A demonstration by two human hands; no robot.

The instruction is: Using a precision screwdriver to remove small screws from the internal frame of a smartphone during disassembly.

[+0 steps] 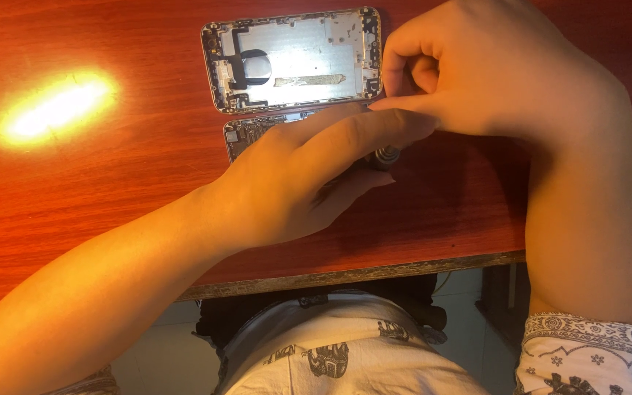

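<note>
Lay open on the red-brown wooden table [111,190], an emptied silver phone housing [294,58], inside face up, just above the left hand [309,175] and touching the knuckles of the right hand [477,73]; beneath its lower edge, a second flat phone part [246,134] with small dark components, mostly covered by the left fingers [374,124], extent hard to make out; under those fingers, a small ribbed metal cylinder [385,156], dark and partly hidden, kind not clear; whether gripped or merely touched by the left hand, cannot tell; right hand curled closed, fingertips pinched at the housing's near right corner, whatever pinched too small or hidden to see; no labels legible inside the housing, only a pale strip and a dark round patch; further left of the grip, a bright glare [56,110] on the wood; nearer the body, the worn table edge [345,276] and a white patterned shirt [345,351], both sleeves cut off by the frame.
</note>
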